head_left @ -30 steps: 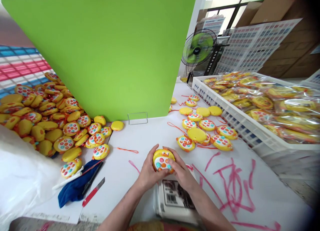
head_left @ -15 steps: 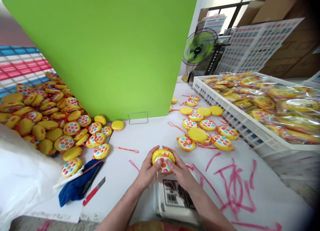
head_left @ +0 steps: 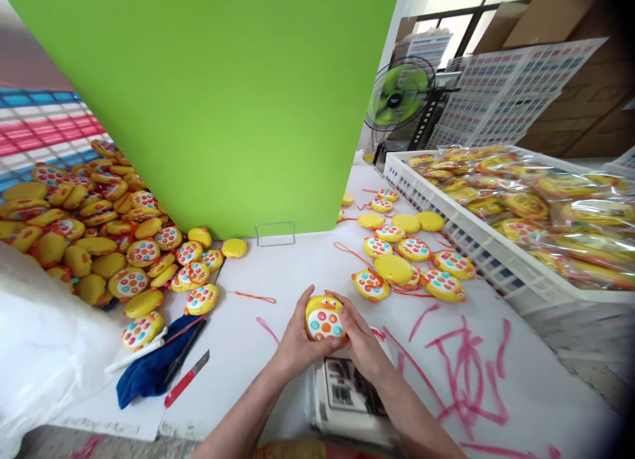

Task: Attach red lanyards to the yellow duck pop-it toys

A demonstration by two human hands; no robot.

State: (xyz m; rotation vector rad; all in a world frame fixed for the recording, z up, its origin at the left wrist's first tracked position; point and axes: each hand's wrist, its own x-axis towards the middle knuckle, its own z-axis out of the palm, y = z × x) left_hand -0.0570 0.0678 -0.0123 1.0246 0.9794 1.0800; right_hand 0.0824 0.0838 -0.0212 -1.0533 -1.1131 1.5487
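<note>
A yellow duck-shaped toy (head_left: 324,319) with a white face and coloured buttons is gripped between both hands just above the white table. My left hand (head_left: 296,336) wraps its left edge and underside. My right hand (head_left: 360,338) closes round its right edge. The button face points up at the camera. A stack of printed cards with a barcode (head_left: 347,391) lies right under the hands.
A large heap of the same toys (head_left: 94,227) fills the left. A smaller group with orange cords (head_left: 407,250) lies at the right, beside a white crate (head_left: 496,260) of bagged toys. A green board (head_left: 223,102) stands behind. A blue cloth (head_left: 149,370) and a red-handled knife (head_left: 186,379) lie at the lower left.
The thumbs, which pressed on the toy's buttons half a second ago, have drawn back to its edges, and the whole button face shows again. The hands stay in the same place.
</note>
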